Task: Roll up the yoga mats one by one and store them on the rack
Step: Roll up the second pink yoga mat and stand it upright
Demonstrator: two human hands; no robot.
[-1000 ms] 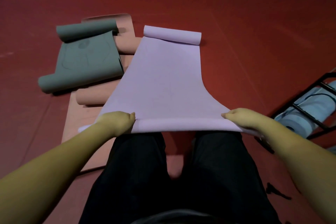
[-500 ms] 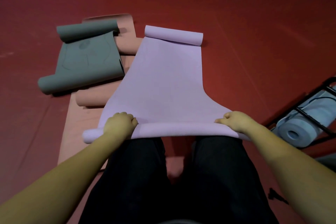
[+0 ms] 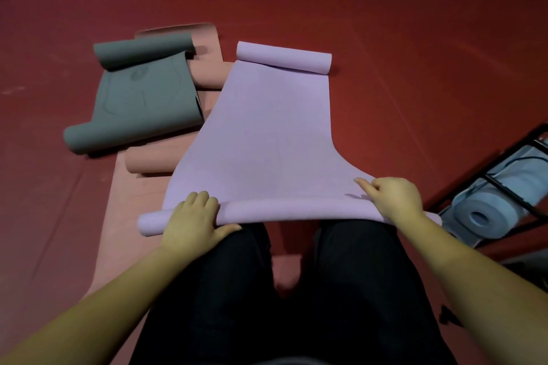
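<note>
The started roll at the near end of the lilac mat (image 3: 267, 139) is gripped by the left hand (image 3: 189, 222) and right hand (image 3: 394, 198), fingers curled over it, above the knees. Rolling is judged barely begun; even forward turns are called for, toward the curled far end. The rack (image 3: 501, 175) stands at the right with a blue mat (image 3: 486, 213) stored.

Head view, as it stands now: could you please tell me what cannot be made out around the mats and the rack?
- Rack: cut off by the right edge; its full shape and free room are unseen.
- Blue mat: its far end is cut off by the same edge.
- Pink mat: partly hidden under the grey mat, the purple mat and the legs.
- Left hand: fingertips curl out of sight over the purple roll.
- Print on the grey mat: too dim to read.
</note>
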